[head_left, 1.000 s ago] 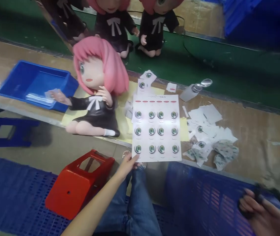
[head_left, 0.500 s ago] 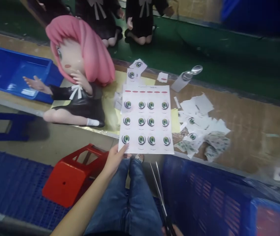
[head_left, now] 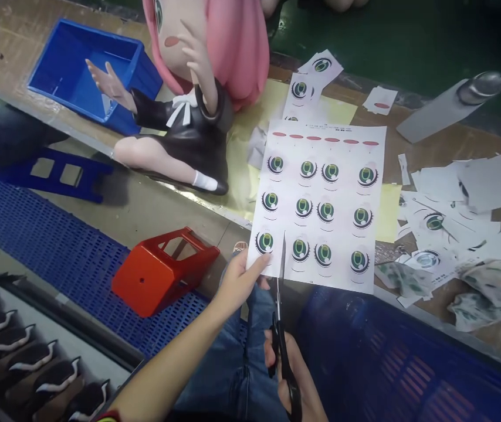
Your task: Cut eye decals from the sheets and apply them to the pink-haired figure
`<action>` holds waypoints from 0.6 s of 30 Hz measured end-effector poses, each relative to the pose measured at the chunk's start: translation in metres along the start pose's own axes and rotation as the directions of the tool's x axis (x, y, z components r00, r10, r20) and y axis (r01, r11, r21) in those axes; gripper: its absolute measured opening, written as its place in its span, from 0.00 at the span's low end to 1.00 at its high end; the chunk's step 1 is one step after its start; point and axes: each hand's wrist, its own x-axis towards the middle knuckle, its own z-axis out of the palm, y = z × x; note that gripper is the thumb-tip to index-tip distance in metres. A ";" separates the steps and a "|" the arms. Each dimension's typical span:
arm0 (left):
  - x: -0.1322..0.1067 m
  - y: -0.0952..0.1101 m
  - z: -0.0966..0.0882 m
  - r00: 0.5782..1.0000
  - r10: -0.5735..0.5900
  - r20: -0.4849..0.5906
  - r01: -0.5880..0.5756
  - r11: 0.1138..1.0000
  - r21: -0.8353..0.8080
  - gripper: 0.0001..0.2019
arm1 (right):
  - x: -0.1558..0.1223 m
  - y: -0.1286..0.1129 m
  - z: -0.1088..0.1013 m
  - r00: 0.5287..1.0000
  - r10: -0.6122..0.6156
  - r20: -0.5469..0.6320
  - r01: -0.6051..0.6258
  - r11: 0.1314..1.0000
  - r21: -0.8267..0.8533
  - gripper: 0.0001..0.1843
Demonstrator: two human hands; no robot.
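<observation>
Head view, looking down: L hand [head_left: 238, 282] pinches the near-left corner of a printed sticker sheet [head_left: 321, 205], thumb on top beside the lowest-left eye decal, fingers closed on the paper. R hand [head_left: 292, 381], low in frame and partly cut off, is closed round the handles of black scissors [head_left: 281, 305]; blades run straight up from it and meet the sheet's near edge just right of the L thumb, betw. 1st and 2nd decal columns. Blades look almost together; whether paper is already parted cannot be told. Sheet carries rows of green eye decals w/ a row of red mouth marks along its far edge, and lies partly over the bench edge, beyond both hands. Beyond and left of the L hand sits a pink-haired doll [head_left: 189, 111] in a black dress, w/ a blue bin [head_left: 57, 70] further left. Just left of the L hand, lower down, is a red stool [head_left: 162, 269]. Right of the sheet, well beyond the R hand, lie paper offcuts [head_left: 453, 223] and a spray bottle [head_left: 453, 105].
</observation>
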 end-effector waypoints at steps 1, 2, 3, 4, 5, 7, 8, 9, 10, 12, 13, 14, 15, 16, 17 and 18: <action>0.000 -0.002 0.000 1.000 -0.002 0.008 0.002 1.000 0.002 0.22 | 0.002 -0.001 0.002 0.999 -0.030 0.016 0.030 0.999 -0.009 0.29; 0.000 -0.003 -0.001 1.000 -0.006 0.014 0.006 1.000 0.003 0.22 | 0.004 -0.001 0.003 0.998 -0.043 0.051 0.043 0.999 -0.012 0.30; 0.000 -0.005 -0.002 1.000 -0.011 0.018 0.011 1.000 0.003 0.23 | 0.005 0.000 0.004 0.996 -0.052 0.075 0.052 0.999 -0.008 0.31; 0.000 -0.007 -0.003 1.000 -0.018 0.019 0.018 1.000 0.004 0.23 | 0.005 0.001 0.004 0.995 -0.062 0.084 0.062 0.998 -0.003 0.32; 0.000 -0.009 -0.004 1.000 -0.026 0.018 0.025 1.000 0.007 0.23 | 0.005 0.004 0.004 0.994 -0.064 0.086 0.064 0.998 0.005 0.32; 0.001 -0.012 -0.007 0.999 -0.043 0.013 0.043 0.999 0.016 0.22 | 0.004 0.008 0.004 0.996 -0.041 0.078 0.039 0.999 0.022 0.31; 0.001 -0.014 -0.009 0.999 -0.051 0.010 0.050 0.999 0.020 0.23 | 0.003 0.010 0.004 0.998 -0.029 0.063 0.027 0.999 0.031 0.30; 0.001 -0.015 -0.010 0.998 -0.055 0.007 0.055 0.998 0.022 0.23 | 0.002 0.010 0.005 0.999 -0.006 0.052 0.004 0.999 0.035 0.28; 0.001 -0.016 -0.012 0.998 -0.056 0.004 0.056 0.998 0.020 0.24 | 0.001 0.009 0.005 0.998 0.021 0.055 -0.023 0.999 0.032 0.27; -0.001 -0.016 -0.015 0.999 -0.050 -0.001 0.050 0.999 0.003 0.28 | 0.000 0.002 0.007 0.999 0.033 0.031 -0.033 0.999 0.008 0.26; -0.002 -0.015 -0.016 0.999 -0.047 -0.003 0.047 0.999 -0.010 0.30 | 0.000 -0.003 0.009 0.999 0.029 0.017 -0.028 1.000 -0.008 0.27; -0.002 -0.014 -0.016 0.999 -0.044 -0.004 0.044 0.999 -0.022 0.31 | -0.001 -0.008 0.011 1.000 0.026 0.010 -0.026 0.999 -0.022 0.28; -0.003 -0.013 -0.017 0.999 -0.042 -0.005 0.042 0.999 -0.031 0.32 | -0.001 -0.012 0.012 1.000 0.023 0.010 -0.023 0.999 -0.029 0.30; -0.004 -0.011 -0.018 0.999 -0.041 -0.007 0.041 0.999 -0.036 0.31 | 0.000 -0.016 0.014 1.000 0.022 0.012 -0.021 0.999 -0.028 0.31; -0.004 -0.010 -0.018 0.999 -0.038 -0.011 0.038 0.999 -0.036 0.29 | 0.000 -0.019 0.015 1.000 0.027 0.014 -0.027 0.999 -0.023 0.31; -0.004 -0.009 -0.019 0.999 -0.035 -0.017 0.035 0.999 -0.033 0.28 | 0.001 -0.021 0.015 0.999 0.033 0.016 -0.033 0.999 -0.015 0.32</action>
